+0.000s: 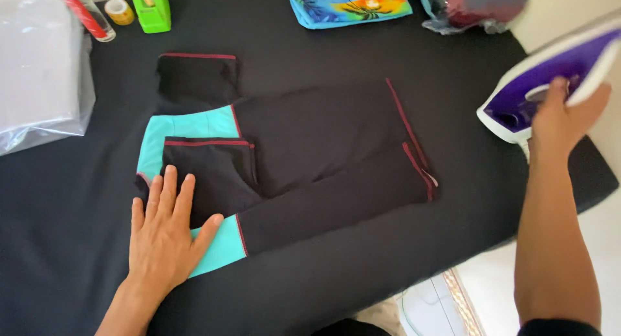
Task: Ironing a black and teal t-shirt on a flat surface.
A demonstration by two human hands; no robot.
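Premises appear domestic, arranged as a home ironing and packing station; a padded work surface [77, 245] draped in black cloth carries the items; a purple-and-white steam iron [550, 77] sits at its right edge; a green tape dispenser [150, 7] and tape roll [119, 11] stand at the far left corner; clear-bagged garments [39, 64] lie along the left edge; pale tiled floor [491, 284] shows below.

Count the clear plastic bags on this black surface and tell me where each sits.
2. One large plastic bag lies at the far left edge. A second plastic bag holding dark fabric sits at the top right corner. Others may lie out of frame.
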